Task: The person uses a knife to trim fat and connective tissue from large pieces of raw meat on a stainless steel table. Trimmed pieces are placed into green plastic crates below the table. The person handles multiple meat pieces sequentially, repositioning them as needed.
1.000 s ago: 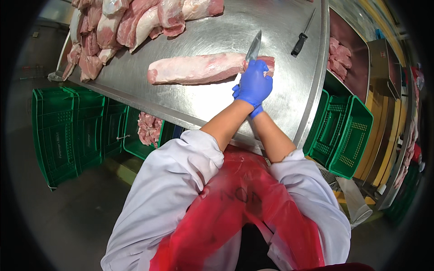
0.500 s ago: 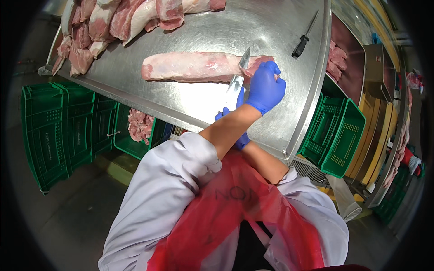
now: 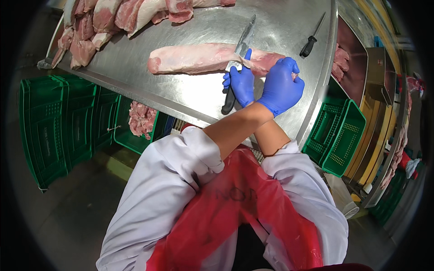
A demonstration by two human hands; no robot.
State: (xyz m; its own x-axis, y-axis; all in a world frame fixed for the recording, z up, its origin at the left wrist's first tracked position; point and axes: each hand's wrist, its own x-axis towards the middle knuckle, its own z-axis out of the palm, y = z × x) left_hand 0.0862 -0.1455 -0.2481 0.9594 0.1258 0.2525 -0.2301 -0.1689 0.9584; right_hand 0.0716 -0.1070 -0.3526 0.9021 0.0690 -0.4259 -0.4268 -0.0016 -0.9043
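Observation:
A long pale-pink piece of meat (image 3: 194,59) lies crosswise on the steel table. My forearms cross, the left over the right. At the meat's right end, my left hand (image 3: 281,88), in a blue glove, is closed on the meat's edge. My right hand (image 3: 242,85), also blue-gloved, grips a knife (image 3: 244,39) by its black handle, to the left of my left hand. The blade crosses the meat right of its middle and points away from me, its tip beyond the far edge. A thin pale strip at the meat's surface lies against the blade.
Several meat pieces (image 3: 106,18) are heaped at the far left of the table (image 3: 181,92). A black-handled sharpening steel (image 3: 309,45) lies at the right. Green crates (image 3: 68,131) stand at the left, one with meat trimmings (image 3: 142,119). Another green crate (image 3: 341,135) is at the right.
My right hand has pushed the knife away from me, so more blade extends past the meat. The hand has come out from behind my left forearm. My left hand has shifted right.

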